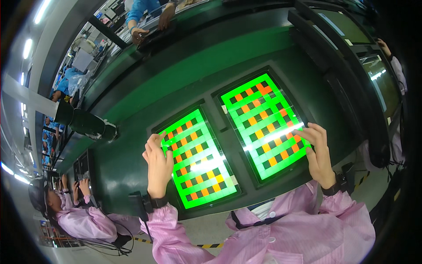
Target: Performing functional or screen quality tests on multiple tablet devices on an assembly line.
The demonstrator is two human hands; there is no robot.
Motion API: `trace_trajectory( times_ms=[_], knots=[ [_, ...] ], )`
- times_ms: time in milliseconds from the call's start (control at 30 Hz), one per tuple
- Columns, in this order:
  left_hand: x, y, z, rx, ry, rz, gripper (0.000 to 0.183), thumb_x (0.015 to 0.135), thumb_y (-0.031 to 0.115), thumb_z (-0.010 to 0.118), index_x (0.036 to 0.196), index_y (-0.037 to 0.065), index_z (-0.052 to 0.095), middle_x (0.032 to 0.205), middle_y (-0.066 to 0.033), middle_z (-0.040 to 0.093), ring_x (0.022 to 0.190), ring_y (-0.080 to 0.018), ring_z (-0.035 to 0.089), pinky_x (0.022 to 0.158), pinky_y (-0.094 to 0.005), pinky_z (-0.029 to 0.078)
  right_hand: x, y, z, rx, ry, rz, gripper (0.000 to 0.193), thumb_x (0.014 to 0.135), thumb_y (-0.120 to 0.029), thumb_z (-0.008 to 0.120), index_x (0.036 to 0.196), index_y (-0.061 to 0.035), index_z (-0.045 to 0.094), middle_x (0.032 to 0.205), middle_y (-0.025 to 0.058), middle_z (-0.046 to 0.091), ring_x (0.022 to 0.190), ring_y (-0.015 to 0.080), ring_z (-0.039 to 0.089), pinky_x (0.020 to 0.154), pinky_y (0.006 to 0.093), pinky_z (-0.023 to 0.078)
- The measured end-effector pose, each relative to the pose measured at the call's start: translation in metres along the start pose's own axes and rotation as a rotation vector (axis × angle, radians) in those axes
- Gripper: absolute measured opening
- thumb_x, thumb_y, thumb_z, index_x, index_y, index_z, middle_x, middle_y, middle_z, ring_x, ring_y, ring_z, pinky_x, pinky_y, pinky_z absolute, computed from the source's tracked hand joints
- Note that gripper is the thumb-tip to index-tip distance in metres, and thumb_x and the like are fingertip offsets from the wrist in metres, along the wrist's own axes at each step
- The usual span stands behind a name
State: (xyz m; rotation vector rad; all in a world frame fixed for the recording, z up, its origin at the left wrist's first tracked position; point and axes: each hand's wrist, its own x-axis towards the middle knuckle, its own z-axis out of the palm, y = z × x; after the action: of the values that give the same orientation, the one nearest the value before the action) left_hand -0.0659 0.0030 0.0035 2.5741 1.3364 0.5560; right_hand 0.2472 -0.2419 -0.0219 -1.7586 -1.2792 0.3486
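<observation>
Two flat tablet-like screens lie side by side in dark frames on the green work surface, both lit bright green with rows of black, orange and red squares. At the outer edge of the left screen [203, 159] is my left hand [158, 166], its fingers slightly bent and apart, fingertips at the upper left border. My right hand [321, 157] rests at the right edge of the right screen [256, 137], fingers spread and fingertips over the lit border. Neither hand is wrapped round anything. Light reflections cross both screens.
A dark rack with more flat screens [371, 75] stands at the right. A black cylinder [90, 123] reaches over the bench at left. Co-workers sit at the far left, and another person's hand [139, 34] works beyond the bench. Dark bands circle both my wrists.
</observation>
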Motion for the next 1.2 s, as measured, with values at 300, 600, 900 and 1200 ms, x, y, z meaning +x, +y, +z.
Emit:
trace_trajectory(
  times_ms=[300, 600, 900, 1200],
  knots=[
    [-0.098, 0.067, -0.052, 0.038, -0.564, -0.005, 0.052, 0.073, 0.003, 0.051, 0.124, -0.001, 0.04, 0.118, -0.0176, 0.046, 0.11, -0.0338, 0.044, 0.093, -0.0409, 0.03, 0.002, -0.002, -0.005, -0.021, -0.028, 0.04, 0.048, 0.076, 0.006, 0.04, 0.124, 0.0011, 0.044, 0.125, 0.0107, 0.058, 0.129, 0.0317, 0.03, 0.105, 0.0407, 0.03],
    [-0.086, 0.068, -0.048, -0.105, -0.305, 0.0, 0.049, 0.075, 0.0, 0.054, 0.122, 0.0, 0.045, 0.113, -0.0149, 0.05, 0.105, -0.0313, 0.045, 0.086, -0.0399, 0.033, 0.124, -0.019, 0.043, -0.161, -0.309, -0.351, 0.037, 0.08, -0.004, 0.05, 0.116, 0.0023, 0.048, 0.111, 0.0203, 0.054, 0.12, 0.0398, 0.037, 0.098, 0.0504, 0.033],
    [-0.046, 0.046, -0.026, -0.085, -0.192, 0.049, 0.045, 0.077, -0.001, 0.052, 0.121, 0.0, 0.044, 0.114, -0.0151, 0.051, 0.105, -0.0319, 0.045, 0.088, -0.0405, 0.033, 0.111, -0.019, 0.045, -0.509, -0.472, -0.378, 0.038, 0.077, -0.008, 0.056, 0.111, 0.0051, 0.048, 0.106, 0.018, 0.055, 0.116, 0.0382, 0.04, 0.096, 0.0561, 0.032],
    [0.011, 0.012, 0.013, 0.037, -0.109, 0.116, 0.048, 0.076, -0.004, 0.049, 0.122, 0.001, 0.038, 0.121, -0.0151, 0.051, 0.112, -0.0322, 0.045, 0.092, -0.0416, 0.032, 0.023, -0.048, -0.009, -0.496, -0.643, -0.495, 0.042, 0.075, -0.011, 0.06, 0.112, 0.007, 0.05, 0.098, 0.0166, 0.06, 0.109, 0.0392, 0.05, 0.095, 0.0543, 0.036]
  ],
)
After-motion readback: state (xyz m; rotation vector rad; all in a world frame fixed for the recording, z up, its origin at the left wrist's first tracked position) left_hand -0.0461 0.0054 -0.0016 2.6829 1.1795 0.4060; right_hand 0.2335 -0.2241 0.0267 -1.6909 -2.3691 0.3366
